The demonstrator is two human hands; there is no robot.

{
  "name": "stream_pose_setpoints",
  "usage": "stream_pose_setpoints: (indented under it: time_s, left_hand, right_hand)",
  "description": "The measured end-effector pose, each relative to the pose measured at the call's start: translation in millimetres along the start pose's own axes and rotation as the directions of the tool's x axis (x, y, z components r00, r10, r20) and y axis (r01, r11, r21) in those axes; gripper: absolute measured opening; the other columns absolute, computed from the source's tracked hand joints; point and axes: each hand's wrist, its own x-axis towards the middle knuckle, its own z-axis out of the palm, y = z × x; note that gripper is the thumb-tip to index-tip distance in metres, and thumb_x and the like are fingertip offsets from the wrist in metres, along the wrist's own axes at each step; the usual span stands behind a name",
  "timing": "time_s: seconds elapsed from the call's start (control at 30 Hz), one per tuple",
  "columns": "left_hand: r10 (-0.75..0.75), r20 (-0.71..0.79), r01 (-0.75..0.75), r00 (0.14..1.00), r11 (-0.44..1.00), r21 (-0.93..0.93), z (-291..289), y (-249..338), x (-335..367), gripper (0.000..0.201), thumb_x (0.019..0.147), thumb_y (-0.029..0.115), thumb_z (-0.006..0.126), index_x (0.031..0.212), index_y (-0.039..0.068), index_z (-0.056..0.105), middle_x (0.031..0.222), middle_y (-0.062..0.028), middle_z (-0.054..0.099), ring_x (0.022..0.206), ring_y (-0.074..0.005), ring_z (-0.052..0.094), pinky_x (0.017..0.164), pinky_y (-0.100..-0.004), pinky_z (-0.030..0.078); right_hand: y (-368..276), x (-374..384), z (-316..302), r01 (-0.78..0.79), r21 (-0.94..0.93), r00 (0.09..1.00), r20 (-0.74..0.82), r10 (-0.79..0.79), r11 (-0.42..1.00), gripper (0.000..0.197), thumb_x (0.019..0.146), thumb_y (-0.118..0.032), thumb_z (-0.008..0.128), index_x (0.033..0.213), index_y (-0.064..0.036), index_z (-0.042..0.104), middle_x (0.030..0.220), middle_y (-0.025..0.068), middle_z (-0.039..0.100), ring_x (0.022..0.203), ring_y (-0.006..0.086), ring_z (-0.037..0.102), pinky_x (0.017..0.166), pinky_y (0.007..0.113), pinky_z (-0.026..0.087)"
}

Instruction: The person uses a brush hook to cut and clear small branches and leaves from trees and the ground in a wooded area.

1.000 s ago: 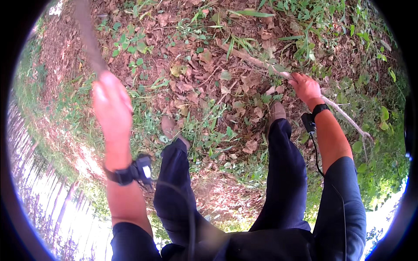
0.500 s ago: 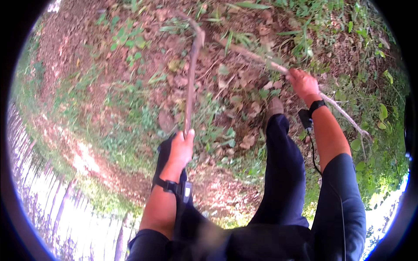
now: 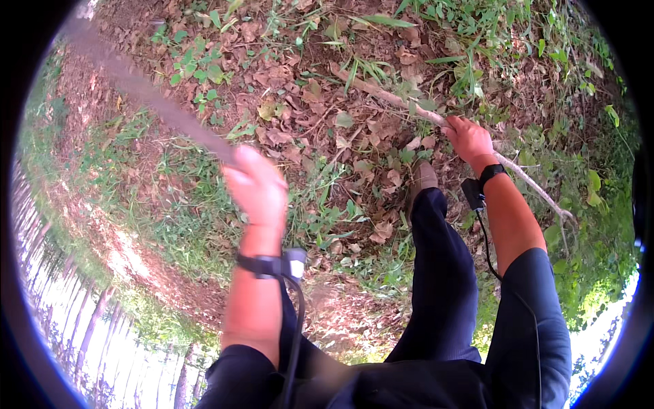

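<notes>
My left hand (image 3: 257, 185), blurred by motion, is closed round the lower end of a long brown-handled hooked tool (image 3: 163, 109). The handle slants up toward the far left, and its far end is smeared and runs to the picture's rim. On the right, my right hand (image 3: 470, 139) is wrapped round the middle of a thin, pale branch (image 3: 392, 97). The branch's thicker end points far left, among dry leaves. Its thinner end (image 3: 538, 187) passes beside my right wrist and forks near some green foliage.
Brown leaf litter (image 3: 310, 92) and green grass (image 3: 327, 225) cover the ground. My shoe (image 3: 426, 176) stands just below the branch. Dense leafy plants (image 3: 593, 184) grow at the right. Tree trunks (image 3: 92, 324) show at the lower left. A black cable (image 3: 298, 327) hangs from my left wristband.
My left hand has risen forward and to the left, swinging the hooked tool from nearly upright in the picture to a leftward slant. My right hand and the branch have barely moved.
</notes>
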Motion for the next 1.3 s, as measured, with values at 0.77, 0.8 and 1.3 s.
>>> stream_pose_setpoints:
  time_s: [0.77,0.8,1.3]
  left_hand:
    - [0.484,0.023,-0.395,0.875,0.686,0.611,23.8,-28.2,-28.2,0.039,0.096,0.032,0.052,0.108,-0.005,0.047,0.093,-0.0262,0.063,0.088,-0.039,0.064,0.082,-0.0483,0.048]
    - [-0.381,0.343,-0.009,0.859,0.658,0.753,23.4,-69.5,-62.2,0.039,0.096,0.032,0.054,0.108,-0.005,0.047,0.093,-0.0297,0.062,0.091,-0.0418,0.064,0.081,-0.0481,0.048]
    - [0.537,-0.451,-0.604,0.713,0.797,-0.006,-109.8,164.7,82.7,0.031,0.1,0.026,0.051,0.075,0.008,0.044,0.053,-0.0009,0.046,0.043,-0.0102,0.045,0.039,-0.0235,0.036]
  right_hand:
    - [-2.6,-0.6,-5.2,0.077,-0.094,0.987,0.148,-0.063,0.993,0.039,0.099,-0.038,0.042,0.128,-0.0126,0.05,0.112,0.013,0.064,0.101,0.0346,0.064,0.085,0.044,0.052]
    - [-1.0,-1.2,-2.7,0.056,-0.078,0.992,0.119,-0.047,0.995,0.039,0.099,-0.037,0.042,0.127,-0.0123,0.051,0.111,0.0131,0.065,0.1,0.0349,0.064,0.085,0.044,0.052]
    - [-7.5,-5.6,-5.2,0.008,0.032,0.99,0.138,-0.012,0.999,0.037,0.1,-0.038,0.04,0.126,-0.0142,0.052,0.113,0.0147,0.065,0.101,0.0357,0.063,0.083,0.047,0.052]
